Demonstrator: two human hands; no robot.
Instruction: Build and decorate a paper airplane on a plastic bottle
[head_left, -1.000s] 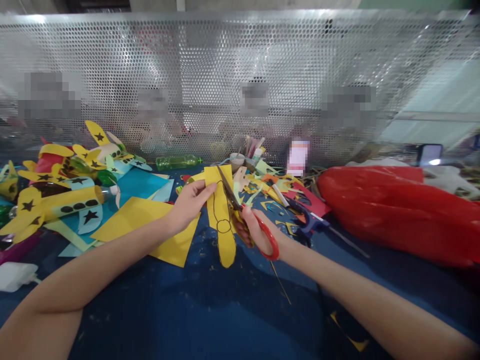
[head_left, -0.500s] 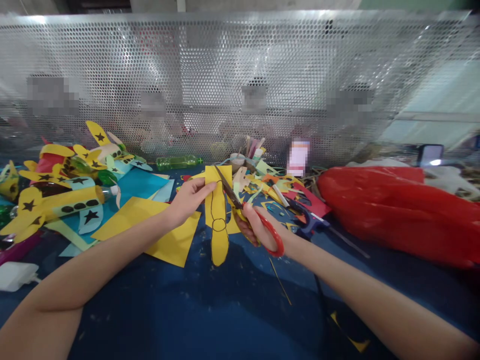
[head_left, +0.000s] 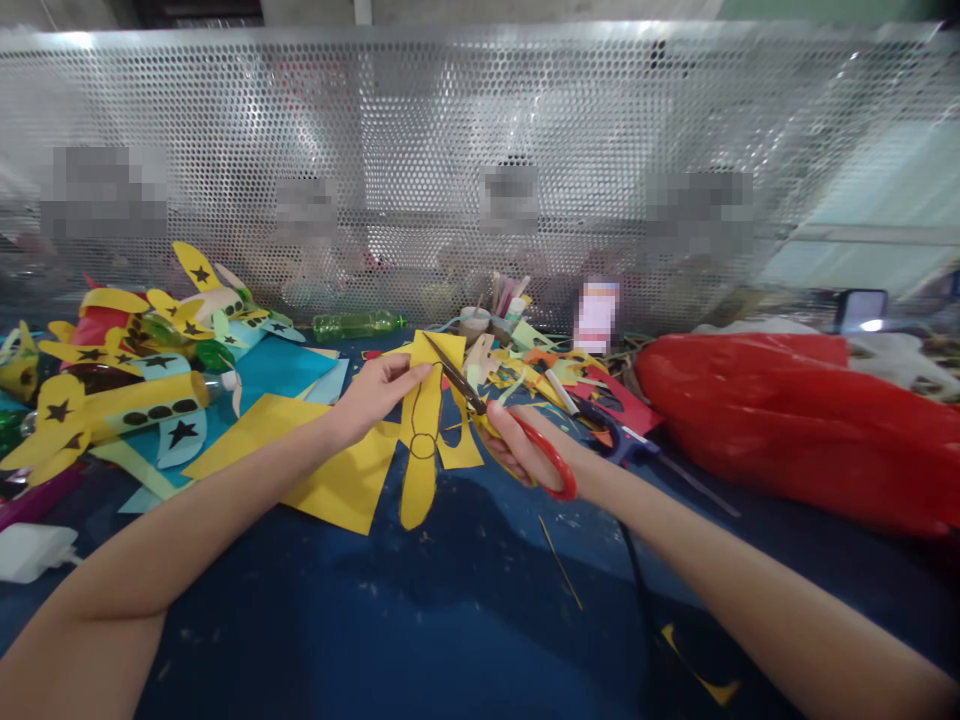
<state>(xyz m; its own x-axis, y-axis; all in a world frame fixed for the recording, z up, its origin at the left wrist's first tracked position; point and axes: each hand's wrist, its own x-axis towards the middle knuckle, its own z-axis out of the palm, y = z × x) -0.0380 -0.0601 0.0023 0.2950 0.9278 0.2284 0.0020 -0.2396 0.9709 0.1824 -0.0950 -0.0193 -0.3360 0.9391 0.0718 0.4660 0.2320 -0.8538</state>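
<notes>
Head view: the yellow paper [head_left: 422,410], marked with a dark outline, is between the two hands, its rounded end pointing toward the person. The left hand [head_left: 377,395] pinches its upper edge, thumb against fingers. The right hand [head_left: 517,440] is curled around the handles of the scissors [head_left: 463,384], whose blades reach up and left from it across the paper's upper part. Under the left hand's forearm, a yellow sheet [head_left: 349,492] lies on the desk [head_left: 375,630]; a green bottle [head_left: 352,326] lies beyond that hand. Well right of the right hand is a red bag [head_left: 787,430].
</notes>
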